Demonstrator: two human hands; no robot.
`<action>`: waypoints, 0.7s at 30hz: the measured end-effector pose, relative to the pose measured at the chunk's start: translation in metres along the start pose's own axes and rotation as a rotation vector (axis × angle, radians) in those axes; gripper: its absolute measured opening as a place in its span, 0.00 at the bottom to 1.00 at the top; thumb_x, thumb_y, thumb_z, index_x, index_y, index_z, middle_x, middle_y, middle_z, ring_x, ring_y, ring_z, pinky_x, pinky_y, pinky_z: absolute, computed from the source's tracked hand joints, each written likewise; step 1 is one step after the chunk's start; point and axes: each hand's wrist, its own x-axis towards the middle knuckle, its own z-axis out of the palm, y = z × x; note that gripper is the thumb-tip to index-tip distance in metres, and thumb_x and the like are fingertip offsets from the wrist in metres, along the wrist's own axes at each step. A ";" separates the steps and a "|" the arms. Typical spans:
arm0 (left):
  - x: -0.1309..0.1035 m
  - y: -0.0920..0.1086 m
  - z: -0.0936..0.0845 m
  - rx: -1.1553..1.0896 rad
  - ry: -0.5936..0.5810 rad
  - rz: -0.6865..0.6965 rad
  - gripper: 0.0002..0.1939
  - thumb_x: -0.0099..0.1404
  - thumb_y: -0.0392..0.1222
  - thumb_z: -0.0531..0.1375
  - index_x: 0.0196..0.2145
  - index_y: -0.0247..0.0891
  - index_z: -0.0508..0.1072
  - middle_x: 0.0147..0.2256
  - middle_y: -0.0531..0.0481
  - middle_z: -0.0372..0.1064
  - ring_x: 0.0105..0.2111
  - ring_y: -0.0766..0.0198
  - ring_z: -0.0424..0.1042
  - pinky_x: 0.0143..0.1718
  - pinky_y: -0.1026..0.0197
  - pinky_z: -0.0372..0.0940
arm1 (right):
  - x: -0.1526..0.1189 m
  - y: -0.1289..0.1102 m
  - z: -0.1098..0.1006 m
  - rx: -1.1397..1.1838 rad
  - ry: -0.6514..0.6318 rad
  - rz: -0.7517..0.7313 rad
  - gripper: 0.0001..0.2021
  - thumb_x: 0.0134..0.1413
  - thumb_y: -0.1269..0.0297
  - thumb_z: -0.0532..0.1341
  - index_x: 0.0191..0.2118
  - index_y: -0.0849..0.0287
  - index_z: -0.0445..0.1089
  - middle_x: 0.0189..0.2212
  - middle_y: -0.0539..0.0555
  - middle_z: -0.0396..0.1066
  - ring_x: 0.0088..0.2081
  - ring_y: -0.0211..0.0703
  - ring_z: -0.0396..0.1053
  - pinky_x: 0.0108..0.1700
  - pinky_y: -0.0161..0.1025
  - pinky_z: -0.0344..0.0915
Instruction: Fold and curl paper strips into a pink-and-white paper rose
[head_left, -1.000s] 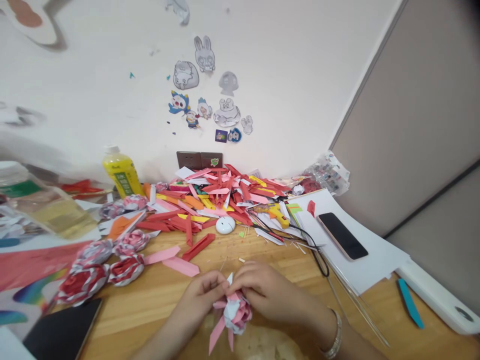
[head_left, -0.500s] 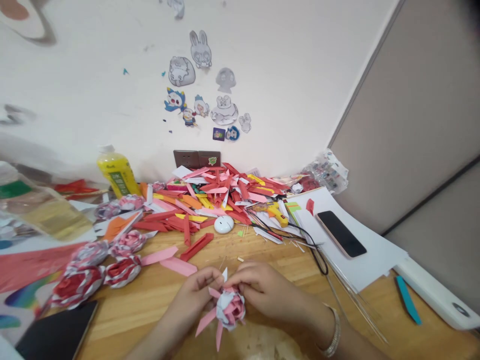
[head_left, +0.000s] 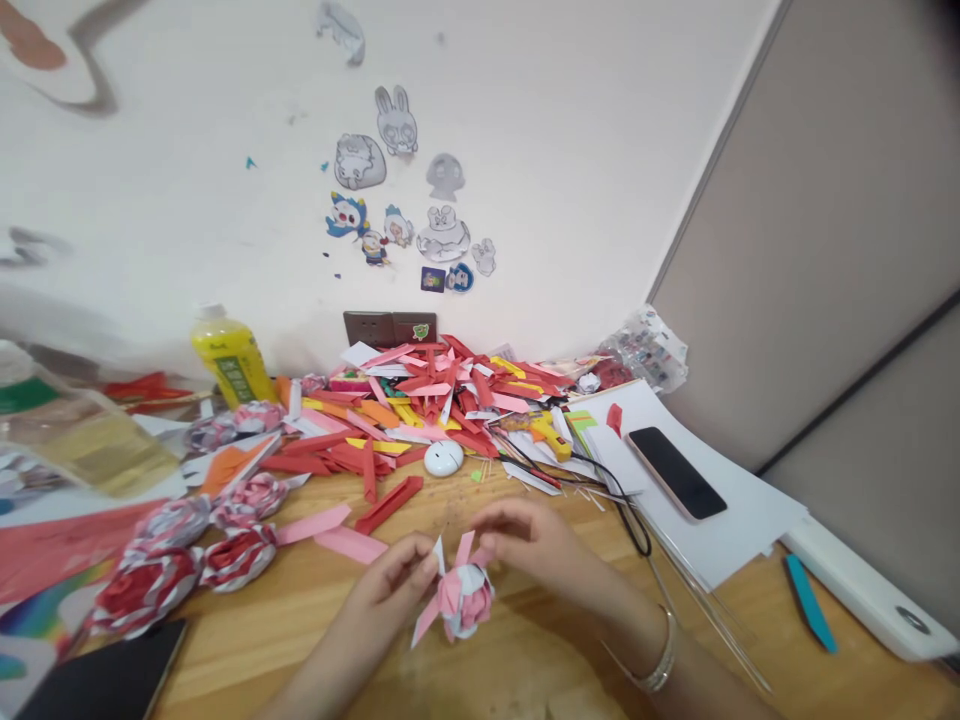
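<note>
Left hand (head_left: 399, 582) pinches pink-and-white paper flower (head_left: 466, 604) at its left edge, over desk (head_left: 240, 640). Right hand (head_left: 529, 545) half-curled at flower's upper right; can't tell if gripping. Paper strip pile (head_left: 442, 390) behind.

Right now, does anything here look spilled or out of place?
The folded paper strips lie in a jumbled heap, pointing every way, and the yellow glue gun lies among paper at its right edge, which looks untidy. I see no spill.
</note>
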 end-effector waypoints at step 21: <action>-0.013 0.012 0.015 0.385 0.260 0.387 0.09 0.58 0.41 0.61 0.38 0.44 0.75 0.37 0.47 0.75 0.40 0.56 0.72 0.42 0.60 0.66 | -0.011 0.000 0.031 -0.413 0.258 -0.368 0.04 0.52 0.71 0.63 0.35 0.58 0.73 0.29 0.51 0.72 0.34 0.41 0.67 0.37 0.36 0.62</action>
